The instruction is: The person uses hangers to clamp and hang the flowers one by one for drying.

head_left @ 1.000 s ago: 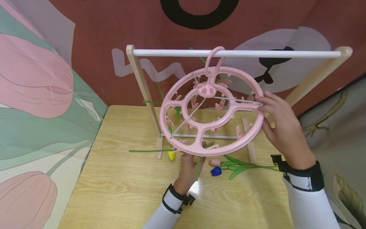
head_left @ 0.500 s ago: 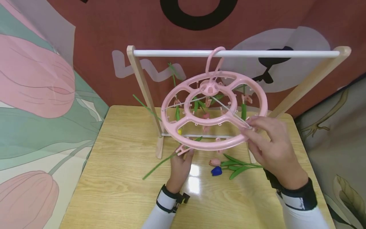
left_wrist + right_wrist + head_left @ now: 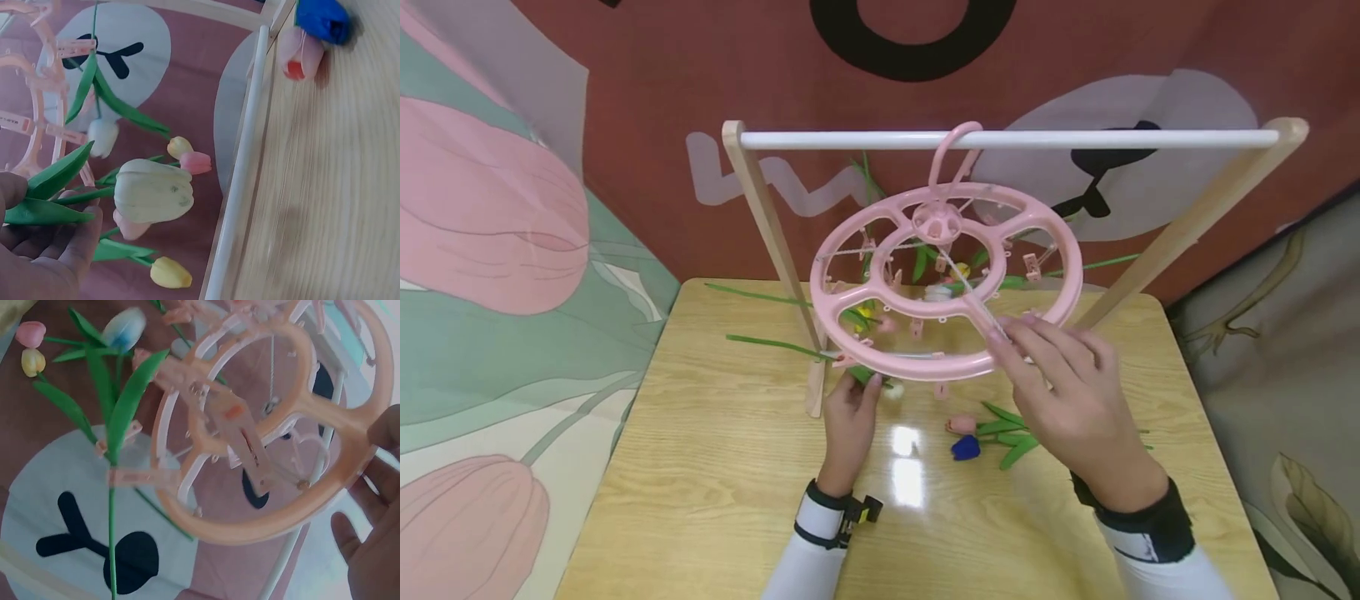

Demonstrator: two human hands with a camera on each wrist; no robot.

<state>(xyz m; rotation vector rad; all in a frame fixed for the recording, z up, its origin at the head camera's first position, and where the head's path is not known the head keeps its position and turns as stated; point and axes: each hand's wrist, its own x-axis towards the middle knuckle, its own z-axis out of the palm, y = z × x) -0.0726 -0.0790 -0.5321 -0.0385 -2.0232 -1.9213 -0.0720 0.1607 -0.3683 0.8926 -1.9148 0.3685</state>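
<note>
A pink round clip hanger (image 3: 917,367) hangs by its hook from a white rail, with several artificial tulips clipped head down around it. My right hand (image 3: 1067,400) grips its rim at the front right; in the right wrist view the fingers (image 3: 375,487) are at the rim. My left hand (image 3: 848,425) is below the front left rim, holding a white tulip (image 3: 153,190) by its leaves and stem between thumb and fingers. That tulip's stem points left in the head view, beside a pink clip (image 3: 844,360). A yellow tulip (image 3: 170,272) hangs nearby.
The white rail (image 3: 1112,141) sits on a wooden frame (image 3: 767,225) standing on the table (image 3: 700,492). A pink tulip (image 3: 961,425) and a blue tulip (image 3: 966,447) lie on the tabletop in front of the frame. A printed cloth (image 3: 647,100) hangs behind.
The hanger has turned, its clipped tulips shifting round. My right hand has moved left and toward me with the rim. My left hand has moved left and now holds the white tulip.
</note>
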